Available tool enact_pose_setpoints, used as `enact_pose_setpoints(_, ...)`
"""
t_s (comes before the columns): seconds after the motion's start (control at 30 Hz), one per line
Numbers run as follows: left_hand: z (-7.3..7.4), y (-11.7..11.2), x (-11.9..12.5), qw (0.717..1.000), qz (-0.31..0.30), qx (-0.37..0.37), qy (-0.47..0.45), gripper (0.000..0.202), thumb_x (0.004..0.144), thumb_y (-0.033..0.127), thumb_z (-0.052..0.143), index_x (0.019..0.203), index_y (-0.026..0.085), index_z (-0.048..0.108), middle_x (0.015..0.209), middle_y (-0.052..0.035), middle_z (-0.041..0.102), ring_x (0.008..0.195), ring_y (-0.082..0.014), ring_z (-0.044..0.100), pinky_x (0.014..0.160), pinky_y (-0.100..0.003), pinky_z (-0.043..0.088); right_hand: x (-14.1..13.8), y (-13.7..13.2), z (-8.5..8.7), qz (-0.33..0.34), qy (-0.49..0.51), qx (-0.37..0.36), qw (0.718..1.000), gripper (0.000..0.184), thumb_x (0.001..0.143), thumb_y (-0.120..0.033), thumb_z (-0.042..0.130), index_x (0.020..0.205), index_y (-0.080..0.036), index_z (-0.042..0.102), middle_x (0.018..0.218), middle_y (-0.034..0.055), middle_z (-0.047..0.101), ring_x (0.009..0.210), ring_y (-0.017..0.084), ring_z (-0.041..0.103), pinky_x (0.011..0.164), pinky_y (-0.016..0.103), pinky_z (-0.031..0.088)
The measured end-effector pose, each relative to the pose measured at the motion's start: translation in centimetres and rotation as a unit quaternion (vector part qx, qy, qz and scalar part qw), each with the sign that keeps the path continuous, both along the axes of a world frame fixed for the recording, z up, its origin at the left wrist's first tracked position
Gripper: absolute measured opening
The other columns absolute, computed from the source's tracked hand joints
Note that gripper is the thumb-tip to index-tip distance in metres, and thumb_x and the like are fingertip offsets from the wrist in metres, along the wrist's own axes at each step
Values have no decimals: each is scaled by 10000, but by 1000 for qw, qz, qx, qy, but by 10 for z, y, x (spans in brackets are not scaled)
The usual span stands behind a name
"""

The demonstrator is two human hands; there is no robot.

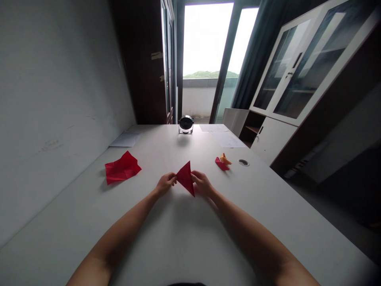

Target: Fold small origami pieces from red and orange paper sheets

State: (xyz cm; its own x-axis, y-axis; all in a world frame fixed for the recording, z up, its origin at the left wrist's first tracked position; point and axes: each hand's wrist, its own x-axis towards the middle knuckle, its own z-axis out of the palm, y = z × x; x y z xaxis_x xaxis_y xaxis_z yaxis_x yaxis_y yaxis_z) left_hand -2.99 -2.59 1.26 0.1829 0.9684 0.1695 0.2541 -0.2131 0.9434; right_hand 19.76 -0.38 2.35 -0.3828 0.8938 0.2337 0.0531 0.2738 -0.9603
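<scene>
Between my hands is a sheet of red paper (186, 178) folded into a triangle, its long edge toward the right. My left hand (166, 183) pinches the triangle's left corner. My right hand (201, 182) grips it near the middle of the right edge, and some of those fingers are hidden behind the paper. On the left of the table lies a creased, partly opened sheet of red paper (122, 168). To the right of my hands, a small red folded paper piece (222, 164) rests against a yellow-orange folded paper piece (226, 159).
The white table (184, 246) runs along a wall on the left. A round black device on a stand (186, 123) is at its far end. White paper sheets lie at the far left (126, 139) and far right (228, 140). A cable hole (243, 162) sits near the right edge.
</scene>
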Motion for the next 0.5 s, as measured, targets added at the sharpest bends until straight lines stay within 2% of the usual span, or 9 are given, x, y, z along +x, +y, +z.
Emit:
enact_pose_setpoints(0.2,0,0,0,1000,-9,-6,-2,315,860,429,574,931,144,686,705,-29,643,624,-127,568,604,-238,439,-3,-1,-2,5,28,-14,1000,385,792,-529,646,877,-154,652,848,51,694,747,180,621,670,277,489)
enact_pose_setpoints(0.33,0,-1,1,1000,-14,-5,4,304,859,416,576,937,148,696,708,-32,650,635,-130,571,619,-242,444,-6,-3,-1,18,39,-16,999,399,792,-504,662,980,-152,663,971,85,718,856,221,655,744,321,518)
enact_pose_setpoints(0.5,0,-2,2,1000,-20,-6,16,269,845,385,586,924,160,709,704,-30,657,636,-133,568,631,-245,440,-5,-2,-3,18,27,-1,999,396,803,-496,649,993,-150,673,974,90,725,855,230,659,742,328,520)
